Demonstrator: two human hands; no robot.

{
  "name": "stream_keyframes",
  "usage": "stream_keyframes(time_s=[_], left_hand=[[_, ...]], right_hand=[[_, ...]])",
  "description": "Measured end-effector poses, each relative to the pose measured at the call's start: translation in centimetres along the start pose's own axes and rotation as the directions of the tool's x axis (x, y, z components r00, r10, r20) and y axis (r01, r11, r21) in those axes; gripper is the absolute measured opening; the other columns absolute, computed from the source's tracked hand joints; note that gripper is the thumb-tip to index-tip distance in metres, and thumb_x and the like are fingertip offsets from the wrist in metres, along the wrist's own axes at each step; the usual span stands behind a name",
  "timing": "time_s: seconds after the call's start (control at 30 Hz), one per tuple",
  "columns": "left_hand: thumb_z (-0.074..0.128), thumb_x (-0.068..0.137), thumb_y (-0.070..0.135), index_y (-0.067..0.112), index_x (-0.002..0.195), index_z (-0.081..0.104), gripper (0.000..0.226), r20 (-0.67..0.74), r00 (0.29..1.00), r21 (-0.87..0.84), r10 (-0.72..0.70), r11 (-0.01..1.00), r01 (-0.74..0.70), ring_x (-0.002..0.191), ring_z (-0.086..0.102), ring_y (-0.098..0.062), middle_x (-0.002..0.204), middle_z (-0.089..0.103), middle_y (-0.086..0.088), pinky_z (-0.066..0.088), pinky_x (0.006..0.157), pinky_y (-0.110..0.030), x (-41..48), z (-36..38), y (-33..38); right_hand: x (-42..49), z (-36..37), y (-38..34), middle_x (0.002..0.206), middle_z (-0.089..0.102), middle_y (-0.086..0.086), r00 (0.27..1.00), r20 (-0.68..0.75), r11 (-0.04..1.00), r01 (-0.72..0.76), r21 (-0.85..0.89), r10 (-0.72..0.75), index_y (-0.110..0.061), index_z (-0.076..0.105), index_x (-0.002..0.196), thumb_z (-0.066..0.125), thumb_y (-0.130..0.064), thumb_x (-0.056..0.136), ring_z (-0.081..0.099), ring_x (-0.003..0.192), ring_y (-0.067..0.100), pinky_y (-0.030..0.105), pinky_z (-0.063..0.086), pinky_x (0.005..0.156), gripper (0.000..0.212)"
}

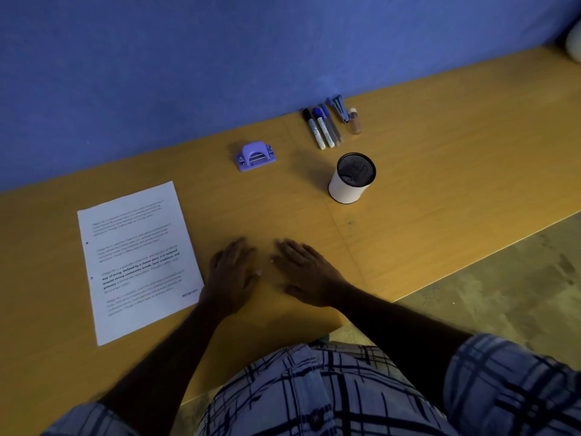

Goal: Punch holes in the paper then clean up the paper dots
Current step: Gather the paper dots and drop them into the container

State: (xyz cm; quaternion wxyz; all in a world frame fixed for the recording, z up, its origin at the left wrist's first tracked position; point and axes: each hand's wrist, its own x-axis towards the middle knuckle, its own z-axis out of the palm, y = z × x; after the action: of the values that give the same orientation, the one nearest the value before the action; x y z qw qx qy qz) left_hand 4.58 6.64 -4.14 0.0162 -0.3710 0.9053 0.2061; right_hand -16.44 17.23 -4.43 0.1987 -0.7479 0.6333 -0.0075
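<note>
Head view, paper [138, 259] text blurred, dots indiscernible

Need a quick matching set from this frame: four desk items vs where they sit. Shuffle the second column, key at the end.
Items:
1. paper
2. hole punch
3. mesh cup
4. markers

Places:
A. in a row next to the blue wall, beyond the cup
B. flat on the desk, beside the left hand
C. upright, beyond the right hand
D. between the sheet and the pens, near the wall

Pairs: 1-B, 2-D, 3-C, 4-A
</note>
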Motion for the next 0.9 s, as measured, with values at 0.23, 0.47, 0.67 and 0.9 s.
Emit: stream_keyframes(time_s=[0.23,0.47,0.67,0.9], left_hand=[[0.031,0.091,0.054,0.017,0.144,0.042,0.065,0.026,0.999,0.035,-0.021,0.999,0.02,0.147,0.019,-0.027,0.16,0.023,-0.008,0.02,0.117,-0.051,-0.2,0.2,0.1],[0.027,0.091,0.054,0.018,0.141,0.044,0.064,0.033,0.999,0.037,-0.03,0.999,0.029,0.146,0.024,-0.026,0.157,0.028,-0.009,0.025,0.115,-0.052,0.1,0.1,0.1],[0.03,0.093,0.045,0.011,0.138,0.048,0.06,0.008,1.0,-0.015,0.001,1.0,-0.001,0.143,0.03,-0.027,0.153,0.036,-0.012,0.026,0.115,-0.048,0.3,-0.4,-0.2],[0.039,0.093,0.038,0.009,0.138,0.048,0.054,-0.038,0.998,-0.018,0.05,0.999,-0.051,0.141,0.033,-0.026,0.15,0.04,-0.011,0.028,0.115,-0.048,1.2,-0.6,-0.3]], right_hand=[[0.0,1.4,-0.5,0.164,-0.004,0.011,0.999,-0.012,0.993,-0.039,-0.109,0.038,-0.022,0.01,0.156,0.022,-0.062,0.098,-0.003,0.151,0.029,0.049,0.009,0.121,0.072],[0.3,1.3,-0.9,0.163,-0.008,0.012,0.998,0.031,0.992,-0.052,-0.119,0.056,-0.02,0.006,0.155,0.021,-0.058,0.099,-0.007,0.15,0.031,0.052,0.004,0.12,0.069],[0.7,0.1,-1.0,0.163,0.017,0.006,0.984,-0.044,0.957,-0.155,0.243,0.171,-0.019,0.026,0.152,0.047,-0.037,0.097,0.01,0.15,0.021,0.046,0.009,0.121,0.062],[1.4,-1.8,0.1,0.107,0.068,-0.007,0.824,-0.035,0.333,-0.19,0.924,0.566,-0.023,0.068,0.105,0.053,0.004,0.091,0.061,0.098,0.007,0.013,0.045,0.08,0.033]])
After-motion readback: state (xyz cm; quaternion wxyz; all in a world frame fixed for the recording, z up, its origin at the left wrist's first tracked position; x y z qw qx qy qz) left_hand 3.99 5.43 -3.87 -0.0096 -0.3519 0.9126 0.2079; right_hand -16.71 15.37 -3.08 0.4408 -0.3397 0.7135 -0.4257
